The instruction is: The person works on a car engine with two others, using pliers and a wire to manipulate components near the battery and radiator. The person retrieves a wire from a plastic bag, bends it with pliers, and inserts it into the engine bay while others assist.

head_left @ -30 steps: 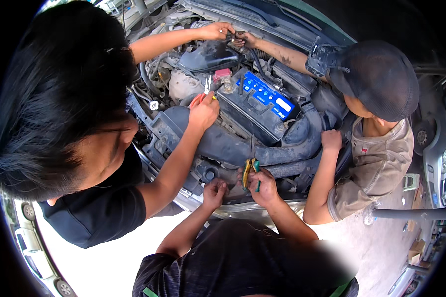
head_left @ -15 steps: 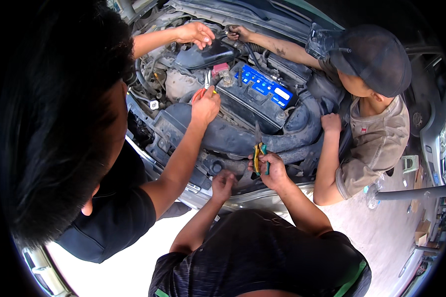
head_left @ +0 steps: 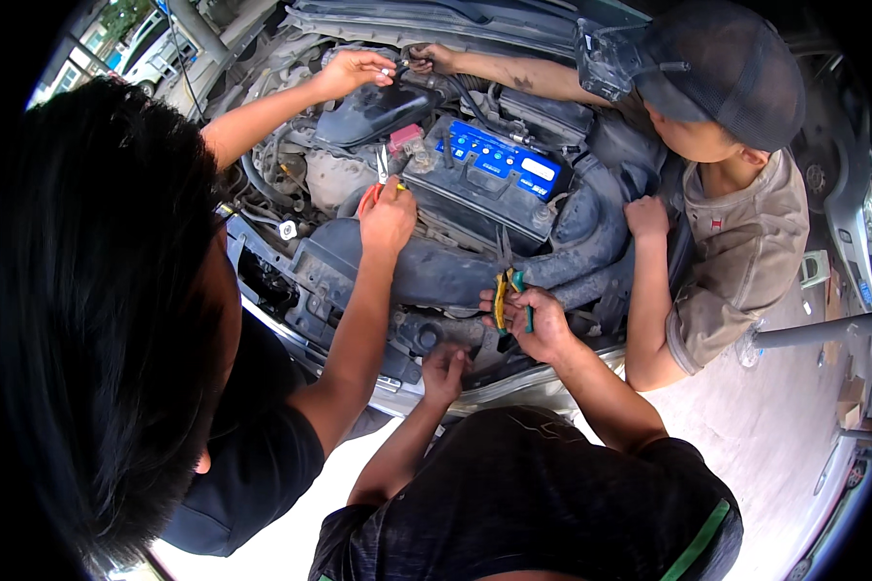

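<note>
My right hand (head_left: 545,327) is palm up, its fingers wrapped round long-nose pliers (head_left: 502,302) with yellow and green handles. The jaws point away from me, just in front of the car battery (head_left: 470,198), which is black with a blue label. Near the front edge of the engine bay is my left hand (head_left: 444,374), beside a round black cap (head_left: 424,336). Its fingers look curled but are smeared by motion, so whether they hold anything does not show.
On the left, a person's hand (head_left: 388,223) holds red-handled scissors (head_left: 382,174). That person's other hand (head_left: 354,72) nears a second person's hand (head_left: 431,59) above a black cover (head_left: 373,114). The second person's fist (head_left: 646,216) rests right of a thick air hose (head_left: 436,274).
The left person's raised hand has come nearer to the other person's hand at the back. My left hand is now blurred by motion. The pliers stay in my right hand.
</note>
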Motion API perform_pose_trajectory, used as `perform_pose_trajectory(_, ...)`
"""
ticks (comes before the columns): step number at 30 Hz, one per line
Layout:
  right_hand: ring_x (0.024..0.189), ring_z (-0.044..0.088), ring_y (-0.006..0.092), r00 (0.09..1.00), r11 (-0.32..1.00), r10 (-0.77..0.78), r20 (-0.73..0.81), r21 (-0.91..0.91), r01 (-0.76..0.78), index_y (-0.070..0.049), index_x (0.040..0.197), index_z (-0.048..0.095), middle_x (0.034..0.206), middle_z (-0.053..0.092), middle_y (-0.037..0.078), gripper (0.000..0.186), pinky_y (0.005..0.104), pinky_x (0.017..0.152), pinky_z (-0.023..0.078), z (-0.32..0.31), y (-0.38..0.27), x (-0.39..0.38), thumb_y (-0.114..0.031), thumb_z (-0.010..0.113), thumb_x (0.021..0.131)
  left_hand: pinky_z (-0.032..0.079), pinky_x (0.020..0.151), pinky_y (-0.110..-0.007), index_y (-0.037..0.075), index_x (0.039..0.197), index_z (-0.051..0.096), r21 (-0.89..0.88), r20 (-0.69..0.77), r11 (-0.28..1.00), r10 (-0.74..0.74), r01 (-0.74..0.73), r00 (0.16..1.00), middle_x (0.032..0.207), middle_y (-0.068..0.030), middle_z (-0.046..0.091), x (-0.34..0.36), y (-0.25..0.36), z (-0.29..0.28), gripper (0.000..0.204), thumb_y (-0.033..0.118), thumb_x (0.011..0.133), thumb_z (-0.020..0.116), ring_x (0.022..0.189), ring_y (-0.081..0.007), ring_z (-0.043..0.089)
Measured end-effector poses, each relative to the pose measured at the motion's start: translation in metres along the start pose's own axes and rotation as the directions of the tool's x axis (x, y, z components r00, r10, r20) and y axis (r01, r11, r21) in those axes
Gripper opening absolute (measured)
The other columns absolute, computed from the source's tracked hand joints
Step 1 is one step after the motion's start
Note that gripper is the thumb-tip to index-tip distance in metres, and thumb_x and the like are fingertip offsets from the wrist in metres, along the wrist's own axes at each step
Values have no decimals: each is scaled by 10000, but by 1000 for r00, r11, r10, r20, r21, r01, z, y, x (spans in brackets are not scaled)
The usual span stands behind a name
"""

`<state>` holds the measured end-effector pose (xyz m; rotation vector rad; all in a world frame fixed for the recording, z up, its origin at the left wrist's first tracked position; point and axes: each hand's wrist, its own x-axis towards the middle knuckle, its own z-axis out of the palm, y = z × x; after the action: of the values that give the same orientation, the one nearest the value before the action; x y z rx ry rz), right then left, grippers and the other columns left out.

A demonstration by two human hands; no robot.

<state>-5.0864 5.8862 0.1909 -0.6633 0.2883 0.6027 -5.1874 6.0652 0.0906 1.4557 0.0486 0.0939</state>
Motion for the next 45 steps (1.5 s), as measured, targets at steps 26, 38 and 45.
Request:
perform_pose_trajectory(26, 955, 590, 274, 999, 1000, -27, 44, 4, 27, -18, 1135, 518, 1086, 597, 183, 370, 419, 847, 469, 2, 0, -11, -117, 491, 780, 428, 537, -215, -12, 900, 566, -43, -43, 999, -19, 17, 999, 669, -49, 595, 0, 0, 4, 192, 176, 922, 536, 585, -90, 554)
perform_pose_trajectory(38, 907, 603, 252, 999, 1000, -25, 45, 16, 24, -7, 1123, 518, 1053, 613, 179, 358, 386, 818, 474, 2, 1, -12, -105, 475, 782, 424, 541, -214, -13, 910, 566, -17, -51, 1000, -21, 20, 998, 669, -52, 595, 0, -4, 2, 155, 134, 923, 519, 572, -93, 546)
perform_pose_trajectory(45, 888, 606, 247, 997, 999, -31, 66, 20, 30, 5, 1109, 521, 1036, 618, 178, 350, 375, 805, 473, 1, 3, -11, -90, 456, 778, 429, 541, -218, -10, 912, 555, -40, -49, 999, -25, 23, 998, 666, -50, 587, 0, -2, 4, 155, 142, 919, 527, 571, -97, 547)
